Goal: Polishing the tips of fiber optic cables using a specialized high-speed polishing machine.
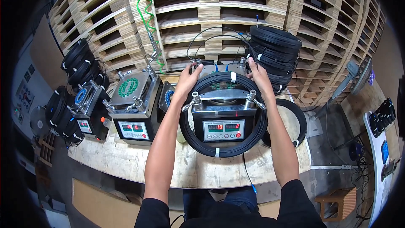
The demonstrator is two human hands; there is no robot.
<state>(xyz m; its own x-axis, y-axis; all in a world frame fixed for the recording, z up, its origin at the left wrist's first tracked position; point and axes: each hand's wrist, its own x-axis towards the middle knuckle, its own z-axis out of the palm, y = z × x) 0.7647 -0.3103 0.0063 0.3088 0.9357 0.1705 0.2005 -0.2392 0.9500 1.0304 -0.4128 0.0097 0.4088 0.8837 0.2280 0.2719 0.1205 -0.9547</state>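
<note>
A polishing machine [223,128] with red lit digits and a metal top stands before me on the bench. Over its front hangs a coil of black cable [217,152], bound with white ties, encircling the display. My left hand [189,80] is closed at the far left corner clamp [198,62], thumb up. At the far right corner clamp [242,61] my right hand [260,78] is closed likewise. The levers under both hands are mostly hidden. Two near clamps [195,98] show bare levers. Green connectors [223,85] sit on the machine's top, partly behind the coil.
Two more polishing machines [135,120] stand to the left. Stacked black cable coils [276,55] rise at the back right; another coil [301,120] lies by my right forearm. A green spiral hose [145,12] hangs before wooden pallets [211,8]. One blue-tipped cable [249,177] dangles over the bench edge.
</note>
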